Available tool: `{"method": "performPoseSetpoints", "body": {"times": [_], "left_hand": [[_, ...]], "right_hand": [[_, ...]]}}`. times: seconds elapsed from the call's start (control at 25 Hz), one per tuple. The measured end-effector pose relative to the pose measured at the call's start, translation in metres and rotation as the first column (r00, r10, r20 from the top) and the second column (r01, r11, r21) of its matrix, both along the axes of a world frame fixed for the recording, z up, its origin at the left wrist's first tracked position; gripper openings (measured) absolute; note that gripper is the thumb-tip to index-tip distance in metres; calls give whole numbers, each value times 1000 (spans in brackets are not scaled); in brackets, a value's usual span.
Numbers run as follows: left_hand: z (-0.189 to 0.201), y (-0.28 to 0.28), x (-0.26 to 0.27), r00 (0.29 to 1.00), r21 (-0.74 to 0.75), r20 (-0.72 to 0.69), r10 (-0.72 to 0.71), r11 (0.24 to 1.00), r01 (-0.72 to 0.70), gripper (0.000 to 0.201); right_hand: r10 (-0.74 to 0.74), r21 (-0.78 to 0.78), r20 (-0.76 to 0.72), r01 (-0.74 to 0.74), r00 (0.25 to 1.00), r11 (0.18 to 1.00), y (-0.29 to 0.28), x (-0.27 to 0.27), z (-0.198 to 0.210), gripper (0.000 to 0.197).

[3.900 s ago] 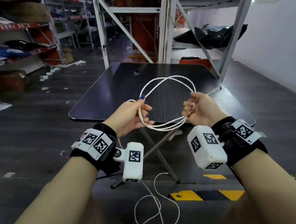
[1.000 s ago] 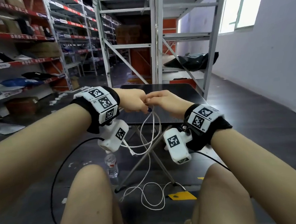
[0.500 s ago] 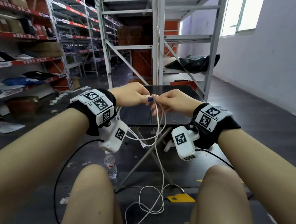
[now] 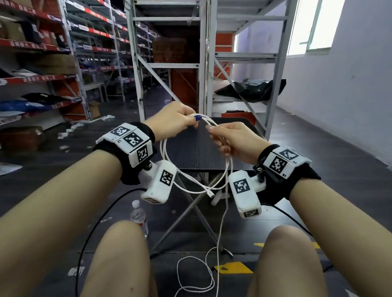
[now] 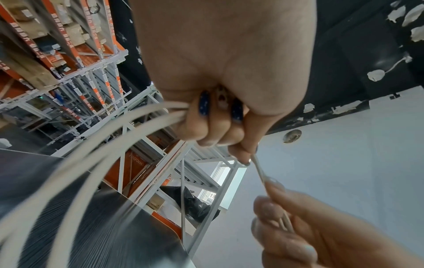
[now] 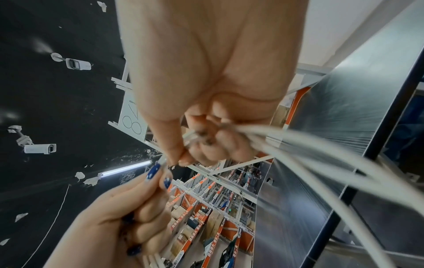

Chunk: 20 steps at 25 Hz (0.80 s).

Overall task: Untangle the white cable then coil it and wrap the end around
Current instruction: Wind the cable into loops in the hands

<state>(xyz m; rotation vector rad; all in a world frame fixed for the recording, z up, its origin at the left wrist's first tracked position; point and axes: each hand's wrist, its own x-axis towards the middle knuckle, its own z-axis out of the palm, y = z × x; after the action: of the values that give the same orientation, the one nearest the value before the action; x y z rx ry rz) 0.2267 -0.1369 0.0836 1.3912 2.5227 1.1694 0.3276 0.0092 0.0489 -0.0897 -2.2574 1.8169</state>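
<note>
Held up in front of the table [image 4: 197,153]: white cable [image 4: 193,185] in loops, left hand [image 4: 172,122] gripping one side, right hand [image 4: 234,143] pinching the other, both grips tight. Loose tail trailing to floor [image 4: 42,182].

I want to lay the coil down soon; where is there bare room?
The dark table top beyond both hands shows bare, bordered by the metal rack behind. The floor between the knees is crowded with loose white cable; a water bottle stands left.

Cable [image 4: 188,186] hangs before table [image 4: 190,153] (floor-trailing).
</note>
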Motion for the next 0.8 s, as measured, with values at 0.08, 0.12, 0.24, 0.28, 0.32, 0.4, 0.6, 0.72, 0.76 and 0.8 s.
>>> {"method": "performPoseSetpoints", "body": {"times": [0.08,0.12,0.24,0.28,0.32,0.4,0.6,0.72,0.76,0.8], "left_hand": [[-3,-2,-2,998,32,61,-3,999,1,32],[-4,-2,-2,995,55,99,-13,998,7,32],[-4,-4,-5,980,139,198,-29,990,1,30],[-4,-5,-8,975,159,220,-29,987,-7,30],[-4,-7,-10,970,174,242,-33,985,-10,30],[-6,-10,-13,958,198,284,-51,980,-7,30],[-9,-11,-14,926,304,360,-115,953,1,27],[-7,-10,-15,918,333,371,-138,943,7,27],[-7,-11,-16,917,336,373,-137,942,4,27],[-7,-11,-17,915,339,378,-138,941,1,27]], "right_hand": [[-6,10,14,6,1000,1000,2,0,0,32],[7,-17,22,-7,1000,1000,2,1,0,30],[50,-85,5,-49,999,995,3,4,-2,25],[49,-80,-1,-49,999,996,4,5,-3,26],[48,-72,-1,-47,999,996,6,5,-3,26],[59,-69,13,-58,998,996,11,5,-2,27],[85,-99,-62,-91,994,991,14,6,-4,31],[63,-95,-72,-69,995,993,17,4,-10,32],[53,-122,-64,-61,997,991,18,3,-11,33],[52,-153,-54,-60,997,986,19,2,-11,33]]}}
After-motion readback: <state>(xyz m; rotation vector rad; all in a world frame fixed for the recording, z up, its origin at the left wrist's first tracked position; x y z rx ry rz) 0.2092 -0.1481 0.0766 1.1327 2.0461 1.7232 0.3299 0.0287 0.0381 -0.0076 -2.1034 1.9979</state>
